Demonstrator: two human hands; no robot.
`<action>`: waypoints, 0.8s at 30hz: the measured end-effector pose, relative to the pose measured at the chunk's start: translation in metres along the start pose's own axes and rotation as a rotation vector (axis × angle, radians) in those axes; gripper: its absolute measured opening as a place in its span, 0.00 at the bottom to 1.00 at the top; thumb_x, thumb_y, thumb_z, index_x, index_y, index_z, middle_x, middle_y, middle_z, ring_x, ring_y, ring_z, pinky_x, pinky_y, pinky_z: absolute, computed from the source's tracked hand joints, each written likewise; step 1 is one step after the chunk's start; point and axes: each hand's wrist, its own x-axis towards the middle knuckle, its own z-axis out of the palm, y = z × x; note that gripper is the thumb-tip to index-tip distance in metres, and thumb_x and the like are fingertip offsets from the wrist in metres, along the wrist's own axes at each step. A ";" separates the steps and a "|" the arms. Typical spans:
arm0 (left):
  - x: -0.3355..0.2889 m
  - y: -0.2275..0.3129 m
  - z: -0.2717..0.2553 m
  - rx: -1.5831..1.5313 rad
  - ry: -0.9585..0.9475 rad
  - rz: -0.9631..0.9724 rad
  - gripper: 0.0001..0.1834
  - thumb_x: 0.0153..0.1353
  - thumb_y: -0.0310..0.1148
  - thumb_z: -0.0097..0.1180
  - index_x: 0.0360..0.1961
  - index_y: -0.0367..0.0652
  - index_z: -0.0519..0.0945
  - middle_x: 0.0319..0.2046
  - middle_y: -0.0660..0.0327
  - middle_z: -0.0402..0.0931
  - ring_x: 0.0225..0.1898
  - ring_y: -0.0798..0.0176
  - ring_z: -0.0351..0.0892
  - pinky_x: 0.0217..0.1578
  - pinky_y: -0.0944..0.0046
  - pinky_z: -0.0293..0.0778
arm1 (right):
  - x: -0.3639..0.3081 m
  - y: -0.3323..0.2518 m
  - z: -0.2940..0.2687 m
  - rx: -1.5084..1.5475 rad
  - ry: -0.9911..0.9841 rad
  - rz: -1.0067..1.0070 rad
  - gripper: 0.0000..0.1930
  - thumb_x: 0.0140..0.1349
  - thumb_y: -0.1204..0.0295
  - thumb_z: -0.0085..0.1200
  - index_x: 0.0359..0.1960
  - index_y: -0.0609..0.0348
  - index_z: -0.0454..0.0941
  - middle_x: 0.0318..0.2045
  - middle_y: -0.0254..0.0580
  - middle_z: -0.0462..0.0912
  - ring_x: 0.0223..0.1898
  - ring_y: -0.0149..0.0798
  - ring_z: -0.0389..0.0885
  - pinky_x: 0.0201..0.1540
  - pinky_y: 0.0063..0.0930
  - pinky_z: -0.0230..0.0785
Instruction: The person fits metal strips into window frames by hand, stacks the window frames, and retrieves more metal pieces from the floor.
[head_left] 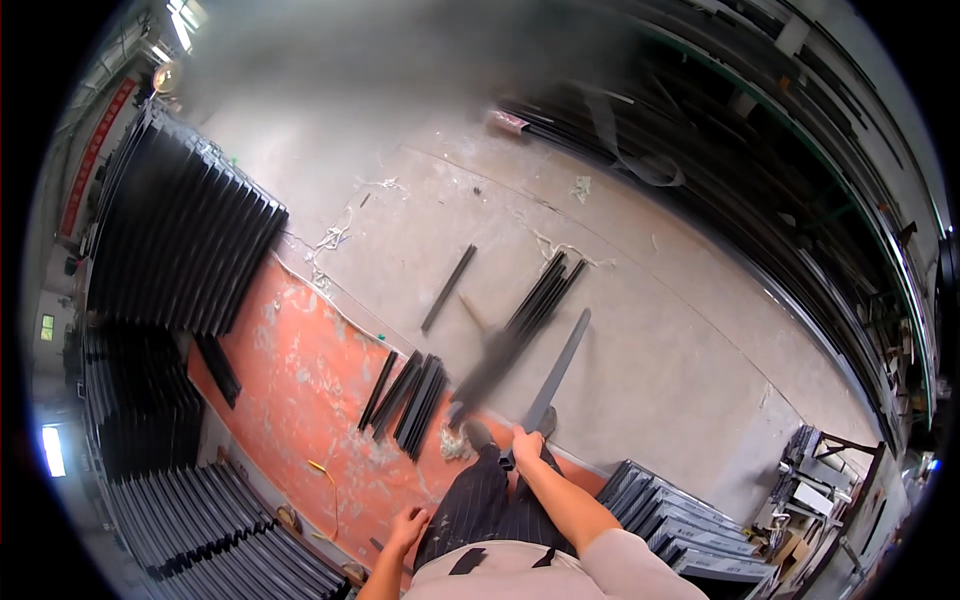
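Observation:
My right hand [529, 446] is closed around the near end of a long grey metal profile [560, 366], which slants away from me over the floor. My left hand [408, 526] hangs beside my left thigh, its fingers loosely bent and nothing visible in it. Ahead of my feet lies a bundle of dark profiles [540, 296], its near part blurred. Left of that bundle is a single short dark profile [448, 288]. Several shorter dark pieces [422, 404] rest side by side on the orange-red sheet [290, 400].
Tall stacks of black profiles [180, 225] and ribbed stacks [195, 515] line the left. Long stock fills a rack [740, 170] at the right. Packed profiles [680, 525] and a metal frame [850, 455] stand at the near right. White strapping scraps [330, 240] litter the concrete.

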 end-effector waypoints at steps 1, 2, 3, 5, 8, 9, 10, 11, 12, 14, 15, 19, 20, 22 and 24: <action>0.002 -0.011 -0.006 0.003 -0.010 0.011 0.17 0.66 0.37 0.56 0.46 0.33 0.80 0.37 0.54 0.84 0.41 0.61 0.83 0.42 0.62 0.76 | 0.009 0.011 0.006 0.034 0.004 -0.014 0.35 0.55 0.50 0.62 0.48 0.77 0.76 0.47 0.63 0.80 0.45 0.49 0.82 0.35 0.46 0.76; 0.002 -0.028 -0.015 -0.035 -0.026 -0.088 0.17 0.66 0.38 0.56 0.47 0.34 0.80 0.37 0.54 0.84 0.39 0.62 0.83 0.41 0.63 0.76 | 0.005 0.007 0.012 0.033 0.007 -0.022 0.35 0.55 0.50 0.62 0.48 0.77 0.76 0.47 0.63 0.80 0.45 0.49 0.82 0.35 0.46 0.76; 0.007 -0.043 -0.025 -0.074 -0.044 -0.186 0.17 0.66 0.38 0.55 0.47 0.35 0.80 0.37 0.55 0.83 0.37 0.62 0.83 0.39 0.64 0.76 | -0.001 0.004 0.017 -0.076 -0.093 -0.028 0.36 0.55 0.50 0.62 0.51 0.76 0.74 0.45 0.61 0.80 0.38 0.48 0.82 0.30 0.43 0.75; 0.015 -0.059 -0.041 -0.140 -0.030 -0.225 0.17 0.66 0.38 0.55 0.49 0.36 0.79 0.37 0.56 0.83 0.36 0.63 0.82 0.37 0.65 0.76 | -0.011 0.012 0.020 -0.252 -0.230 -0.033 0.38 0.56 0.49 0.63 0.56 0.74 0.71 0.42 0.57 0.82 0.29 0.46 0.82 0.24 0.39 0.73; 0.036 -0.061 -0.068 -0.216 -0.011 -0.286 0.18 0.67 0.39 0.53 0.51 0.37 0.77 0.37 0.57 0.82 0.35 0.63 0.82 0.35 0.65 0.75 | 0.016 0.056 0.026 -0.392 -0.414 -0.038 0.31 0.59 0.55 0.63 0.53 0.69 0.73 0.31 0.45 0.80 0.20 0.36 0.74 0.18 0.29 0.64; 0.042 -0.059 -0.070 -0.237 -0.002 -0.307 0.18 0.67 0.39 0.53 0.52 0.37 0.76 0.37 0.57 0.82 0.35 0.63 0.81 0.35 0.65 0.76 | 0.021 0.057 0.028 -0.425 -0.464 -0.045 0.28 0.60 0.57 0.63 0.52 0.68 0.73 0.28 0.41 0.79 0.18 0.32 0.72 0.16 0.26 0.62; 0.046 -0.063 -0.074 -0.269 0.019 -0.331 0.19 0.67 0.39 0.53 0.53 0.38 0.76 0.37 0.57 0.81 0.35 0.63 0.81 0.35 0.64 0.76 | 0.007 0.053 0.032 -0.235 -0.485 0.031 0.22 0.61 0.60 0.62 0.48 0.65 0.74 0.24 0.36 0.74 0.17 0.28 0.68 0.16 0.23 0.57; 0.054 -0.059 -0.081 -0.308 0.056 -0.304 0.19 0.67 0.39 0.53 0.53 0.38 0.75 0.36 0.57 0.81 0.35 0.62 0.81 0.35 0.64 0.76 | -0.002 0.050 0.036 -0.032 -0.493 0.110 0.16 0.62 0.63 0.61 0.43 0.62 0.75 0.20 0.30 0.69 0.17 0.24 0.64 0.16 0.20 0.53; 0.060 -0.056 -0.085 -0.346 0.096 -0.277 0.18 0.67 0.39 0.53 0.52 0.39 0.75 0.36 0.57 0.81 0.36 0.62 0.81 0.34 0.63 0.76 | -0.004 0.044 0.034 -0.042 -0.498 0.107 0.16 0.62 0.63 0.61 0.43 0.62 0.75 0.20 0.30 0.69 0.17 0.24 0.64 0.16 0.20 0.53; 0.065 -0.043 -0.088 -0.377 0.117 -0.249 0.18 0.67 0.39 0.54 0.51 0.39 0.75 0.36 0.56 0.81 0.37 0.60 0.82 0.36 0.61 0.78 | -0.001 0.034 0.024 0.102 -0.534 0.119 0.08 0.64 0.68 0.59 0.38 0.58 0.74 0.18 0.26 0.64 0.16 0.24 0.62 0.16 0.20 0.53; 0.070 -0.025 -0.086 -0.390 0.115 -0.208 0.17 0.67 0.39 0.55 0.50 0.39 0.75 0.37 0.55 0.81 0.38 0.58 0.83 0.37 0.60 0.80 | 0.027 0.049 0.016 -0.044 -0.420 0.032 0.09 0.62 0.68 0.60 0.39 0.60 0.76 0.19 0.28 0.69 0.17 0.25 0.66 0.18 0.20 0.59; 0.077 0.010 -0.076 -0.409 0.118 -0.192 0.16 0.66 0.39 0.55 0.49 0.40 0.75 0.36 0.55 0.81 0.37 0.58 0.83 0.35 0.61 0.80 | 0.085 0.057 -0.013 -0.369 -0.198 -0.262 0.08 0.61 0.70 0.59 0.38 0.62 0.79 0.22 0.33 0.76 0.19 0.27 0.72 0.21 0.21 0.65; 0.081 0.014 -0.073 -0.409 0.120 -0.199 0.15 0.66 0.38 0.55 0.49 0.40 0.75 0.36 0.55 0.81 0.36 0.58 0.83 0.34 0.62 0.80 | 0.086 0.044 -0.020 -0.309 -0.200 -0.226 0.08 0.61 0.71 0.59 0.38 0.63 0.79 0.24 0.35 0.78 0.20 0.29 0.74 0.23 0.22 0.68; 0.089 0.027 -0.063 -0.412 0.130 -0.206 0.15 0.66 0.38 0.55 0.48 0.40 0.76 0.35 0.56 0.81 0.35 0.58 0.84 0.33 0.62 0.80 | 0.095 0.017 -0.037 -0.250 -0.211 -0.191 0.08 0.60 0.72 0.59 0.37 0.65 0.80 0.25 0.38 0.79 0.21 0.30 0.76 0.24 0.23 0.70; 0.097 0.046 -0.050 -0.371 0.106 -0.291 0.16 0.66 0.39 0.54 0.48 0.39 0.75 0.35 0.56 0.81 0.35 0.60 0.83 0.33 0.62 0.78 | 0.112 -0.012 -0.057 -0.085 -0.236 -0.071 0.08 0.60 0.72 0.58 0.36 0.66 0.79 0.24 0.39 0.78 0.21 0.31 0.76 0.24 0.25 0.72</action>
